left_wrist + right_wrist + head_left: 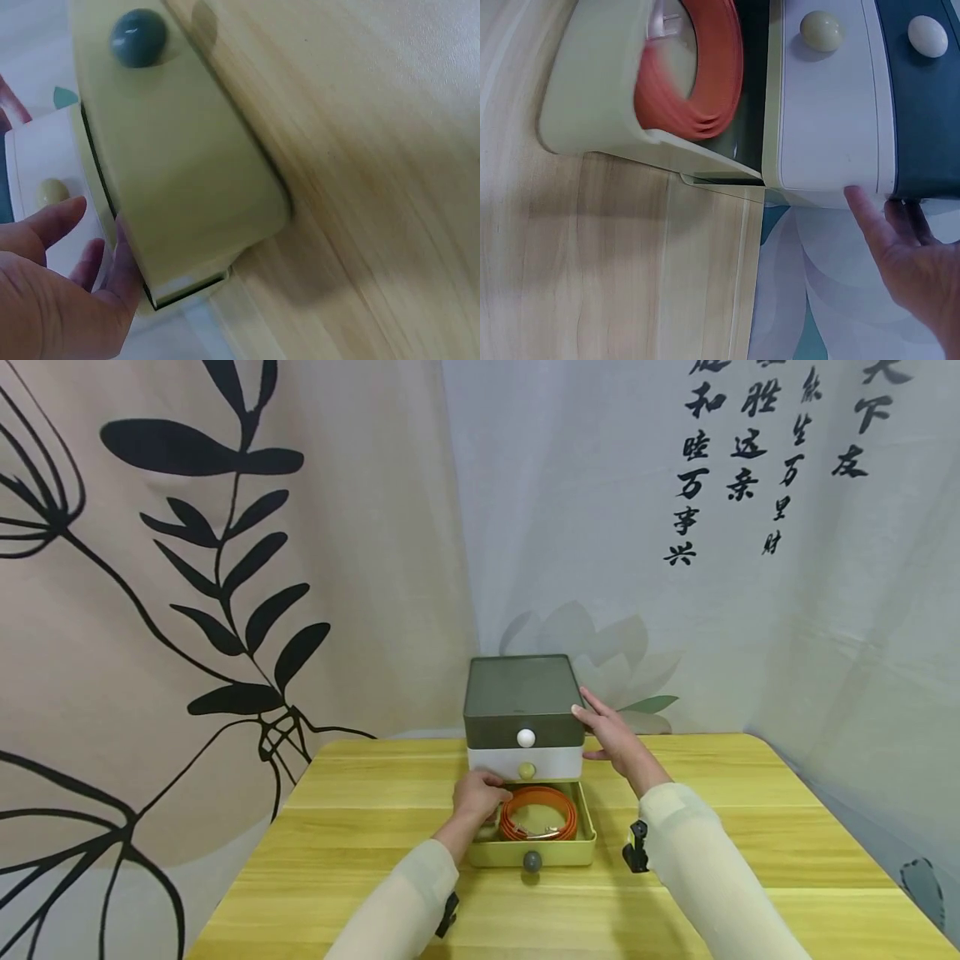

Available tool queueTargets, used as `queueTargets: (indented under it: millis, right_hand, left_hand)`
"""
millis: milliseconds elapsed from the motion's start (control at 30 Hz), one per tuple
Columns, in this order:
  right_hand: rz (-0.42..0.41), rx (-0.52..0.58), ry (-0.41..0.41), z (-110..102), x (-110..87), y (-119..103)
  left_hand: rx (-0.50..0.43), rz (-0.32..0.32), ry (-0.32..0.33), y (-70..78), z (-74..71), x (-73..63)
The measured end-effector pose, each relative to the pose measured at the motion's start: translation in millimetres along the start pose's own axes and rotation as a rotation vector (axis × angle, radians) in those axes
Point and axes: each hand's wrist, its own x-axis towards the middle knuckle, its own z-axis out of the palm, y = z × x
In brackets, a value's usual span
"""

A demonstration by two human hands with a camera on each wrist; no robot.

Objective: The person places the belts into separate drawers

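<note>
A small stacked drawer box has a dark green top drawer, a white middle drawer and a light green bottom drawer that stands pulled out. A coiled orange belt with a metal part lies in the bottom drawer; the right wrist view shows its coil too. My left hand is over that drawer's left side, with thumb and fingers apart and some fingertips hidden behind its wall. Against the box's right side, the fingers of my right hand touch the white and dark green levels.
The box stands near the back edge of a wood-grain table. Right behind it hangs a printed cloth with dark leaves and writing. Round knobs stick out of the drawer fronts, a grey one on the lowest.
</note>
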Motion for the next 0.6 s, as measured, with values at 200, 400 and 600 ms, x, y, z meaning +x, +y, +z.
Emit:
queueTargets:
  millis: [200,400,600]
  right_hand:
    - [0.004,0.006,-0.003,0.6,-3.6,-3.5]
    - [0.001,-0.015,0.006,-1.2,0.1,1.2]
    - [0.006,-0.007,0.005,-1.5,0.3,-0.1]
  left_hand:
    - [-0.016,-0.017,0.002,-0.9,-2.8,2.6]
    - [-0.04,-0.049,-0.002,-0.1,-5.7,2.7]
    - [-0.037,-0.034,-0.009,3.9,-8.8,2.1]
